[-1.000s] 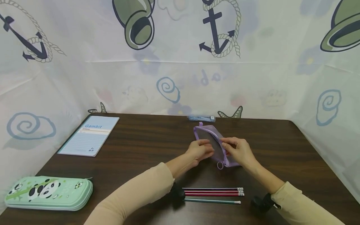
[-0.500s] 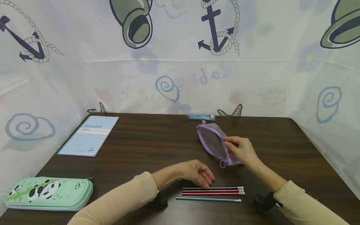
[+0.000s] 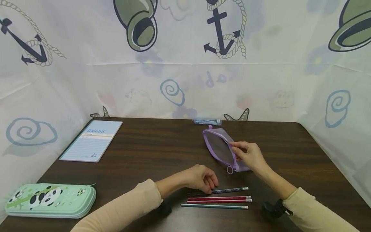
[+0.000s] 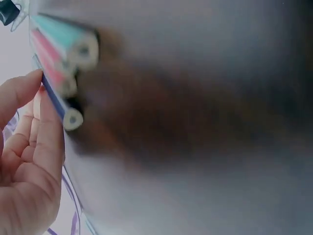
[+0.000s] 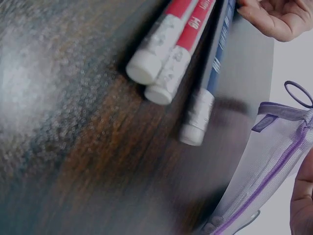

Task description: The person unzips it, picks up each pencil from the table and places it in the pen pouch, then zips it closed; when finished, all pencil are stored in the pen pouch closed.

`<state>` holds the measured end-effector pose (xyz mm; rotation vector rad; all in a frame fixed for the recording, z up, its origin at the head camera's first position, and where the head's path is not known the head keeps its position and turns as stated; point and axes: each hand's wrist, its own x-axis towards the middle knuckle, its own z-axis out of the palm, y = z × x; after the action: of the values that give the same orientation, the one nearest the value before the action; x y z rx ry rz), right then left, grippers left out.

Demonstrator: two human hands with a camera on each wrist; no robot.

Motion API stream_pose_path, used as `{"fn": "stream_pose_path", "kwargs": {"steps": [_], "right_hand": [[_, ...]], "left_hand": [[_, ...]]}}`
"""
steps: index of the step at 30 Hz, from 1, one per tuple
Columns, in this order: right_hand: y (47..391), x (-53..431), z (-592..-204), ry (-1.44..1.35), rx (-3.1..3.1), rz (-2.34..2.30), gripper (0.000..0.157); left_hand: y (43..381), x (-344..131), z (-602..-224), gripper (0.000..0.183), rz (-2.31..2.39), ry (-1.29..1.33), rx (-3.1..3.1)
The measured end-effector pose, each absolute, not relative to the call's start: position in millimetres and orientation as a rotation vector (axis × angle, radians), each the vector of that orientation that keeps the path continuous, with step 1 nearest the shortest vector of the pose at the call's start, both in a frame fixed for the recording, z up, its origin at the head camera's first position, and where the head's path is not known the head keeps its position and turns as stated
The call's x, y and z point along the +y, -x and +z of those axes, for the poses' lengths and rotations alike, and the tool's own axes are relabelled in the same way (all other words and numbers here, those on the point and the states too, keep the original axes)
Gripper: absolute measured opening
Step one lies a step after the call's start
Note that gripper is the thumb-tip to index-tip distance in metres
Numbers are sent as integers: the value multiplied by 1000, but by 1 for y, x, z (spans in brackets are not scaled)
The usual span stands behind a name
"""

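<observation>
My left hand (image 3: 200,178) pinches a dark blue pencil (image 3: 230,190) between thumb and fingers, near its middle. In the left wrist view the thumb lies on that blue pencil (image 4: 55,102), whose unsharpened end points at the camera. Two red pencils (image 3: 217,199) and a green pencil (image 3: 214,206) lie just in front of it, roughly side by side. With its fingertips my right hand (image 3: 250,157) holds the rim of a purple mesh zip pouch (image 3: 215,145), whose mouth gapes toward the left. White erasers cap the pencils' right ends.
A mint panda pencil case (image 3: 50,199) lies at the near left of the dark wooden table (image 3: 150,145). Farther back is a light blue notebook (image 3: 91,140). A small blue packet (image 3: 207,122) sits at the back edge, before a patterned curtain.
My left hand has left the pouch, come down to the pencils and drawn the dark blue one slightly away from the red ones. My right hand stays on the pouch, whose mouth has widened.
</observation>
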<state>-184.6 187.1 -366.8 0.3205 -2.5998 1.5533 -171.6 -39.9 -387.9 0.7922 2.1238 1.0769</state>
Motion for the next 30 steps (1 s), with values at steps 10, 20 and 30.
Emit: {"fn": "stream_pose_path", "kwargs": {"steps": [10, 20, 30], "right_hand": [[185, 190, -367, -317, -2586, 1552, 24], [187, 191, -363, -306, -2570, 1560, 23], [187, 194, -363, -288, -2573, 1585, 25]], "left_hand": [[178, -47, -382, 20, 809, -927, 2328], [179, -45, -384, 15, 719, -1058, 2426], [190, -64, -371, 11, 810, -918, 2153]]}}
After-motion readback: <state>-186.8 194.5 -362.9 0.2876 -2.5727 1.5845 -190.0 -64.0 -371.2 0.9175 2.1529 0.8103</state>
